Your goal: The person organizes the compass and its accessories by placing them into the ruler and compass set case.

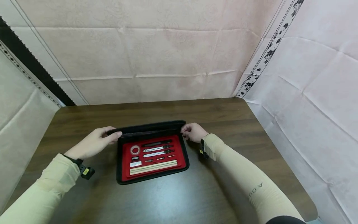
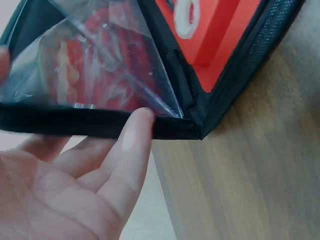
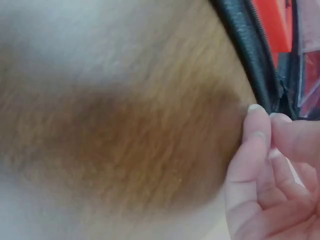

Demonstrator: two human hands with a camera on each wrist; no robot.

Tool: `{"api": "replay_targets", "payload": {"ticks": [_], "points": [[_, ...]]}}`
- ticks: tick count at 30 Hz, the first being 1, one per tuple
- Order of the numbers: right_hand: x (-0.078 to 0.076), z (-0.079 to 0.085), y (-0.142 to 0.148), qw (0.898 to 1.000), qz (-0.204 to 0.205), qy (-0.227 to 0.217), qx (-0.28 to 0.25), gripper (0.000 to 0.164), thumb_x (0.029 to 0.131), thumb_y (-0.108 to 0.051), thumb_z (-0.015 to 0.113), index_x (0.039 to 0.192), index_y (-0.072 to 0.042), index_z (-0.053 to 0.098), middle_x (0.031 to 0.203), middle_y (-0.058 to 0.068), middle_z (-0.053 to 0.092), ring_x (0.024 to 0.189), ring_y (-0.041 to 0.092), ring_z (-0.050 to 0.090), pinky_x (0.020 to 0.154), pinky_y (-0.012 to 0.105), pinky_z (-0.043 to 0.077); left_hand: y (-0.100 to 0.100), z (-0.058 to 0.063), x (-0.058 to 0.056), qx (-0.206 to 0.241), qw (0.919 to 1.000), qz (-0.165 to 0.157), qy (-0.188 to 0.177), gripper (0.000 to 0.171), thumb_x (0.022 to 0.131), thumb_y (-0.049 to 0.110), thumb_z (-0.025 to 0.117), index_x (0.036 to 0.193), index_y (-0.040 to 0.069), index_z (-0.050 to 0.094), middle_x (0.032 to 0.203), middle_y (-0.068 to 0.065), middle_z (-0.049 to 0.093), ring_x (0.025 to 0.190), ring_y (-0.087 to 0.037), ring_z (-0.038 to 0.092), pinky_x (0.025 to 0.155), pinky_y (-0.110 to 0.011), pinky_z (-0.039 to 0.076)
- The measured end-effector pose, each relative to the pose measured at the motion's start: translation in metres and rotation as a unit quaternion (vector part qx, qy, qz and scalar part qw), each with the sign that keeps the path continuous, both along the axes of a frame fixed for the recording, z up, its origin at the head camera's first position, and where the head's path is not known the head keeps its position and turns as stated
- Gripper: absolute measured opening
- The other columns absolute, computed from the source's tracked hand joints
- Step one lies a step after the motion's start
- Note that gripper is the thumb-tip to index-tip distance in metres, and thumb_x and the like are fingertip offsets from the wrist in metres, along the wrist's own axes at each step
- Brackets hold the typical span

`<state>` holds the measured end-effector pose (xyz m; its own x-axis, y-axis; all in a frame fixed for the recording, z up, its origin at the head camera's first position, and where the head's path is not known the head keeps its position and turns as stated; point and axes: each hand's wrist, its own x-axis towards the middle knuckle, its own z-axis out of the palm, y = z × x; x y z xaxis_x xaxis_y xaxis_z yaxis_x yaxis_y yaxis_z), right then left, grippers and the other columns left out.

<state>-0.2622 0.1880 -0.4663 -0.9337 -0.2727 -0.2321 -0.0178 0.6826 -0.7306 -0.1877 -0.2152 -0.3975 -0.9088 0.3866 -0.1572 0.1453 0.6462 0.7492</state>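
Observation:
A black zip case (image 1: 119, 165) lies unfolded on the table, its lid (image 1: 148, 127) raised at the back. Inside, a red insert (image 1: 126, 155) holds a round white ring (image 1: 135, 150), a black pen-like tool (image 1: 156, 143), silver-and-black compass-like tools (image 1: 158, 149), small metal parts and pale strips (image 1: 153, 168). My left hand (image 1: 95, 141) grips the lid's left end, fingers behind its edge. Clear plastic (image 2: 100, 60) lines the lid. At the hinge's right end, my right hand (image 3: 272, 170) pinches beside the zipper (image 3: 275, 70); what sits between the fingertips is hidden.
The brown wooden table (image 1: 223, 121) has a rounded far right corner. Pale creased cloth (image 1: 167, 56) hangs behind it, with more cloth (image 1: 313, 109) at the right side. Black wrist devices (image 1: 87, 171) sit over my sleeves.

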Motion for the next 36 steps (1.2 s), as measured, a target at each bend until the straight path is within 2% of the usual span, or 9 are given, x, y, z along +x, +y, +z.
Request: {"api": "replay_targets", "payload": {"ticks": [6,10,13,15,19,24,28,31,36], "points": [[-0.001,-0.004,-0.004,0.999,-0.018,0.032,0.007,0.006,0.093,-0.008,0.064,0.095,-0.004,0.068,0.088,0.006,0.067,0.072,0.018,0.065,0.063,0.030,0.052,0.002,-0.002,-0.003,0.002,1.0000,0.009,0.001,0.055,0.098,0.050,0.048,0.132,0.007,0.051,0.122,-0.018,0.061,0.109,-0.033,0.061,0.090,-0.052,0.047],[-0.004,-0.005,-0.010,0.996,-0.043,0.052,0.050,0.011,0.091,-0.015,0.068,0.090,-0.005,0.072,0.087,0.005,0.068,0.075,0.016,0.064,0.070,0.031,0.051,0.002,-0.003,-0.004,-0.008,0.9999,0.007,0.000,0.054,0.097,0.052,0.049,0.127,0.007,0.054,0.118,-0.016,0.063,0.108,-0.032,0.060,0.088,-0.049,0.047],[-0.006,-0.004,-0.014,0.994,-0.054,0.061,0.076,0.020,0.088,-0.024,0.073,0.077,-0.007,0.072,0.077,0.000,0.066,0.070,0.012,0.058,0.069,0.029,0.049,0.000,-0.005,-0.005,-0.012,0.9999,0.007,0.000,0.052,0.097,0.052,0.050,0.123,0.008,0.056,0.116,-0.015,0.064,0.108,-0.032,0.060,0.087,-0.048,0.047],[-0.007,-0.004,-0.016,0.994,-0.055,0.054,0.079,0.031,0.086,-0.028,0.075,0.062,-0.010,0.064,0.063,-0.004,0.055,0.060,0.011,0.048,0.061,0.027,0.044,-0.001,-0.005,-0.005,-0.014,0.9999,0.007,0.000,0.051,0.097,0.052,0.050,0.122,0.008,0.057,0.115,-0.015,0.064,0.108,-0.032,0.060,0.087,-0.048,0.047],[-0.007,-0.002,-0.019,0.995,-0.003,0.042,0.091,0.045,0.091,-0.028,0.069,0.059,-0.015,0.041,0.056,-0.005,0.034,0.054,0.012,0.034,0.057,0.027,0.034,-0.002,-0.006,-0.006,-0.019,0.9998,0.004,0.005,0.050,0.097,0.051,0.050,0.120,0.007,0.058,0.113,-0.014,0.064,0.104,-0.031,0.060,0.082,-0.044,0.047],[-0.005,0.003,-0.018,0.976,0.093,0.097,0.172,0.024,0.095,-0.019,0.062,0.074,-0.010,0.056,0.069,0.000,0.053,0.065,0.016,0.048,0.067,0.031,0.043,-0.002,-0.009,-0.001,-0.020,0.9996,-0.014,0.015,0.043,0.096,0.049,0.055,0.119,0.012,0.060,0.110,-0.010,0.059,0.097,-0.027,0.055,0.078,-0.041,0.046],[-0.007,0.002,-0.013,0.976,0.082,0.088,0.181,0.009,0.093,-0.005,0.058,0.084,-0.004,0.061,0.082,0.006,0.059,0.073,0.020,0.051,0.072,0.033,0.044,-0.002,-0.013,0.008,-0.025,0.9982,-0.054,-0.004,0.051,0.092,0.048,0.061,0.130,0.015,0.054,0.128,-0.013,0.054,0.115,-0.034,0.052,0.090,-0.050,0.045],[-0.011,-0.002,-0.009,0.979,0.074,0.078,0.172,0.012,0.090,0.002,0.054,0.084,-0.006,0.060,0.083,0.005,0.058,0.074,0.020,0.050,0.071,0.031,0.043,0.000,-0.015,0.017,-0.045,0.9948,-0.087,-0.029,0.070,0.087,0.049,0.068,0.140,0.012,0.044,0.140,-0.018,0.042,0.123,-0.036,0.045,0.094,-0.052,0.042],[-0.012,-0.001,-0.007,0.974,0.100,0.089,0.185,0.010,0.092,-0.004,0.056,0.083,-0.007,0.060,0.076,0.004,0.057,0.070,0.019,0.051,0.070,0.031,0.042,0.009,-0.017,0.027,-0.087,0.9885,-0.114,-0.050,0.090,0.080,0.051,0.074,0.148,0.008,0.034,0.151,-0.022,0.026,0.130,-0.039,0.034,0.100,-0.057,0.034]]}}
